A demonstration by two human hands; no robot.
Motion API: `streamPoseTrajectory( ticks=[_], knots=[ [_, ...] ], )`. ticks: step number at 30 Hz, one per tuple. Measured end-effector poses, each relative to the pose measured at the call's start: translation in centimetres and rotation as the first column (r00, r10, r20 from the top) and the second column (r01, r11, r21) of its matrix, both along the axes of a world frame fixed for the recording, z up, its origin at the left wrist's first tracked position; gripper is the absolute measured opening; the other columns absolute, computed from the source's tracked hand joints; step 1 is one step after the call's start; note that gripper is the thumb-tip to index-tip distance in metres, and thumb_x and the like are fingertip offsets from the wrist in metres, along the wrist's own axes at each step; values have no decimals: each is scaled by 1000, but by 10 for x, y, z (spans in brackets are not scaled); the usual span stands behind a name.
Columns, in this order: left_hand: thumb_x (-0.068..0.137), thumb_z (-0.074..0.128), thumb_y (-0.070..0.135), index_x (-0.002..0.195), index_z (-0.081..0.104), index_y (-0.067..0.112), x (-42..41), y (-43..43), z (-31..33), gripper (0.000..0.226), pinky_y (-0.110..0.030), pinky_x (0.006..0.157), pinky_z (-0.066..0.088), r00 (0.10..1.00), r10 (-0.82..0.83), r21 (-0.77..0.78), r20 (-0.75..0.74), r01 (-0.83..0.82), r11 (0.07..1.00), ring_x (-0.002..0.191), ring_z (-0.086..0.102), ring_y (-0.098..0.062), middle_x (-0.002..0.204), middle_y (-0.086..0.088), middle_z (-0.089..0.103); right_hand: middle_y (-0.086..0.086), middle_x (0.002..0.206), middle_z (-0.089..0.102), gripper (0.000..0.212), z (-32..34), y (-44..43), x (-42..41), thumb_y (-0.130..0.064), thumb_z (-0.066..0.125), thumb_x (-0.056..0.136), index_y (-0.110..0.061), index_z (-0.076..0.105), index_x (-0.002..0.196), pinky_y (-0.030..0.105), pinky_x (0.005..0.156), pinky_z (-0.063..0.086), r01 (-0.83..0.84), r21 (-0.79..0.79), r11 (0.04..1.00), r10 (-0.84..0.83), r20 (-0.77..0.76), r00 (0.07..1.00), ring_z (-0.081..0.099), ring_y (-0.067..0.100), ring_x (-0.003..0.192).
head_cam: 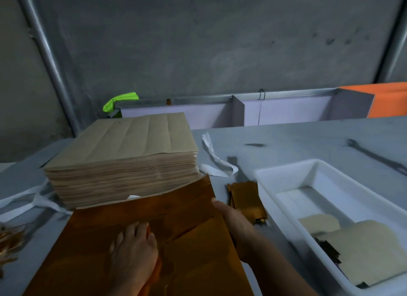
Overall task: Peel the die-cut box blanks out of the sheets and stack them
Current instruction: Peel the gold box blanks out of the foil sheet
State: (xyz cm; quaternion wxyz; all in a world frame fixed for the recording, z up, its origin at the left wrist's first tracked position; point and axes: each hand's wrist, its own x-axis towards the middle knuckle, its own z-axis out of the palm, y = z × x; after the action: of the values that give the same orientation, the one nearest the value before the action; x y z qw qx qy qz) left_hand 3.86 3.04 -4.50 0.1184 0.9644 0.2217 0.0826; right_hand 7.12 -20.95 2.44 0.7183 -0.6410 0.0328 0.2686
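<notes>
The right edge of the copper-coloured sheet (88, 251) is gripped by the right hand (231, 220), with the thumb laid on top and the fingers apparently tucked beneath; how far they are curled cannot be made out through the blur. The sheet is pinned to the table (297, 141) by the left hand (134, 249), which is spread flat on it with straight fingers, near the front edge. A panel on the sheet's right side appears to be lifted along a crease, so a blank is judged to be mid-release and not yet freed.

Just beside the right hand, between the sheet and the white tray (286, 170), a small pile of copper blanks (246, 198) is seen, which suggests that only a few have been stacked. Some pale card pieces (363, 251) are held in the tray at the front right corner. Behind the sheet, towards the left rear of the table, a tall stack of brown sheets (123, 159) is found, loose white strapping (213, 159) lying beside it. Most of the work is therefore judged to remain. Curled offcuts (8, 240) are gathered at the left edge.
</notes>
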Motion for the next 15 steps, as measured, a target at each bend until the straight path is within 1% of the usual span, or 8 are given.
streamPoseTrajectory(
  ticks=[2,3,4,6,7,11,14,15],
  knots=[
    [98,26,48,141,36,39,-2,-2,2,45,-37,110,28,1000,-15,-2,-15,15,1000,135,33,-14,149,11,35,8,116,68,59,4,2,-1,-54,46,98,-15,49,142,30,67,51,-18,-89,996,18,-4,1000,67,20,94],
    [98,25,48,141,35,39,-2,-5,3,45,-37,111,28,1000,-20,3,-22,20,1000,136,32,-14,149,11,34,6,118,66,59,6,4,-2,-52,45,99,-14,47,144,30,69,51,-23,-143,989,25,11,1000,65,18,93],
    [99,25,48,142,34,39,-3,-6,4,45,-37,111,28,999,-18,12,-30,18,1000,136,32,-14,150,11,33,8,124,63,58,7,6,-1,-51,44,100,-13,45,145,34,79,53,-21,-213,977,30,39,999,64,21,102],
    [98,25,49,142,33,41,-2,-5,7,46,-37,111,28,999,-10,-2,-46,10,1000,137,31,-14,151,12,31,12,137,57,54,3,8,4,-48,44,102,-12,48,142,44,106,45,0,-304,953,33,104,994,56,29,123],
    [98,24,50,142,32,42,0,-5,8,46,-37,111,28,998,-2,-19,-64,1,1000,137,30,-13,152,13,29,11,136,58,50,0,8,5,-45,45,102,-12,49,139,45,108,42,18,-314,949,19,116,993,56,28,123],
    [97,27,51,142,31,44,3,-6,13,46,-38,111,28,993,28,-8,-116,-29,1000,137,30,-16,152,13,26,-2,108,61,37,-5,9,7,-36,51,102,-15,50,133,31,92,49,35,-373,927,13,127,992,58,11,92],
    [97,39,47,141,37,38,10,-5,24,45,-39,108,34,983,6,-5,-183,-7,1000,131,37,-19,144,7,36,6,122,61,38,-16,9,10,-34,54,100,-15,49,132,41,99,52,50,-463,885,35,172,984,62,23,109],
    [96,44,45,140,39,36,15,-8,31,45,-39,107,36,981,18,7,-194,-17,1000,130,40,-21,142,4,39,6,122,60,38,-19,9,10,-34,55,100,-15,48,131,40,98,53,62,-487,871,34,185,982,62,24,111]
  ],
)
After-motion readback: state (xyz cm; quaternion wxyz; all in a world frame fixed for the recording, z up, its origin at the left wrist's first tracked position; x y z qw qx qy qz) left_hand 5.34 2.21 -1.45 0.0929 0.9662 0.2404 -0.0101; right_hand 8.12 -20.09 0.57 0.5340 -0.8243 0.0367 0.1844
